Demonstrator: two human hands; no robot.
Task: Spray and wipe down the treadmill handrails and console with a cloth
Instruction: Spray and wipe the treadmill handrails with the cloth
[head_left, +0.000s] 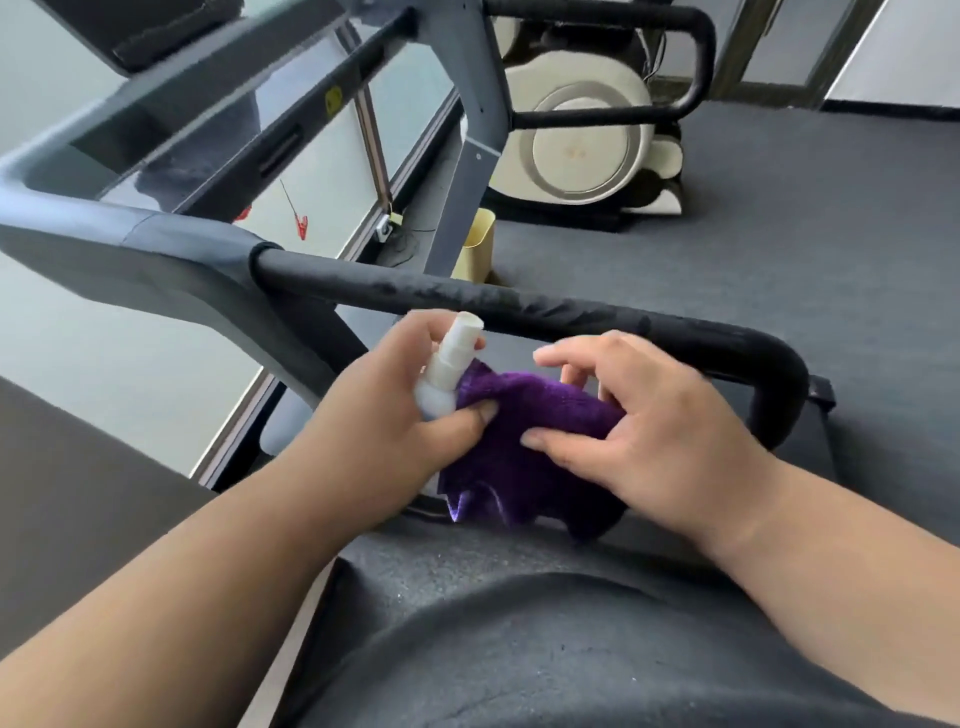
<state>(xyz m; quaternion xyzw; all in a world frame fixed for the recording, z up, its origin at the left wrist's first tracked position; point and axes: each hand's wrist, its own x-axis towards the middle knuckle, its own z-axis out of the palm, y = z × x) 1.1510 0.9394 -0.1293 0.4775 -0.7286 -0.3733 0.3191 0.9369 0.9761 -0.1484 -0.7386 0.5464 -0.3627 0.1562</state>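
Looking down at the black handrail (519, 306), we take it as our marker for everything else. Just below its middle stretch, our left hand (384, 415) is closed around a small white spray bottle (449, 371), fingers wrapped behind the neck and the thumb pressed at the bottle's base, where it also pins one corner of the purple cloth (519, 447). The bottle's nozzle tilts up toward the rail and comes close to its underside; we cannot tell whether it touches.

Below the rail's right part, near the bend where it curves downward, our right hand (654, 431) grips the other end of the cloth: the thumb lies on top of the fabric and the fingers curl over its far edge, with the index finger lifted free. The cloth is bunched between the two hands and its loose lower edge hangs down beneath them, apart from the rail.

The rail's surface shows dull, patchy marks along its upper face. To the left the rail joins the grey console frame (171, 249). Beyond the rail, well apart, stands a white exercise machine (582, 140) on the dark floor (805, 234), and a pale yellow bin (475, 244) sits just behind the rail.
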